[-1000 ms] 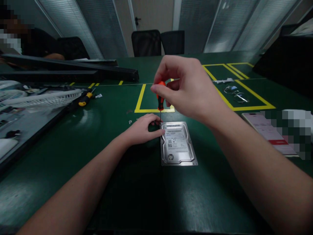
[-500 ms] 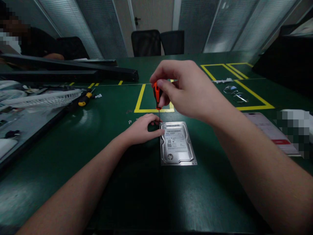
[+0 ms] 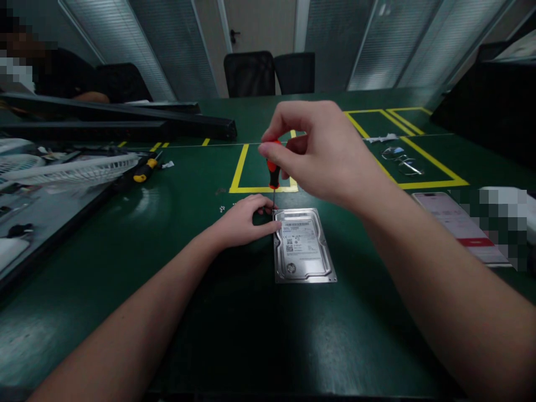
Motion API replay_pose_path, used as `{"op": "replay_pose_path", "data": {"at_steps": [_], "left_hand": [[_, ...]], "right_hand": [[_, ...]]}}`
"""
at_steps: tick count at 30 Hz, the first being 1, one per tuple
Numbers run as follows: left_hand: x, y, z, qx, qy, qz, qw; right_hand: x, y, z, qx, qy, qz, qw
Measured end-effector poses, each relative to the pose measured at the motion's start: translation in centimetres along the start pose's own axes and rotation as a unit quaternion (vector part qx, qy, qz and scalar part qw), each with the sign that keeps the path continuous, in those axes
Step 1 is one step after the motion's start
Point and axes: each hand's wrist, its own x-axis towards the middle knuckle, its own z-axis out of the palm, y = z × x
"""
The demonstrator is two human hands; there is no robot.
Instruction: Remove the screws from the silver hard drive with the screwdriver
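Note:
A silver hard drive (image 3: 302,245) lies label up on the green table, near the middle. My right hand (image 3: 318,153) pinches the orange and black handle of a small screwdriver (image 3: 273,170), held upright with its thin shaft pointing down onto the drive's far left corner. My left hand (image 3: 243,220) rests on the table against the drive's left edge by that corner, its fingers curled close around the screwdriver tip.
Tiny screws (image 3: 223,209) lie left of my left hand. A yellow-handled screwdriver (image 3: 144,170) and a white fan grille (image 3: 71,167) sit at the left. Yellow tape boxes (image 3: 402,162) hold small parts at the right. A paper (image 3: 458,226) lies at right. Another person sits far left.
My right fingers have rolled the screwdriver handle between frames, so the handle turned; its tip stays on the same corner. My left hand and the drive have not moved.

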Motion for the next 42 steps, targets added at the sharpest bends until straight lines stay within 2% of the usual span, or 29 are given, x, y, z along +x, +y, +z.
{"op": "replay_pose_path", "data": {"at_steps": [10, 20, 27, 34, 37, 42], "left_hand": [[-0.01, 0.28, -0.06, 0.002, 0.002, -0.004, 1.000], [0.02, 0.16, -0.04, 0.007, -0.003, -0.003, 1.000], [-0.01, 0.16, -0.04, 0.002, -0.003, -0.007, 1.000], [-0.02, 0.33, -0.10, 0.003, -0.002, -0.010, 1.000], [-0.01, 0.28, -0.10, 0.006, -0.004, -0.011, 1.000], [-0.01, 0.27, -0.09, 0.005, -0.004, -0.009, 1.000]], "right_hand": [[-0.08, -0.87, -0.24, 0.028, -0.027, -0.006, 0.999], [0.12, -0.41, 0.05, 0.057, -0.052, 0.018, 0.997], [0.09, -0.40, 0.15, 0.010, -0.012, -0.028, 0.999], [0.13, 0.02, 0.15, -0.012, 0.013, 0.006, 1.000], [0.13, 0.08, 0.27, -0.018, 0.028, 0.000, 0.999], [0.05, -0.14, 0.24, 0.001, 0.015, -0.017, 1.000]]}}
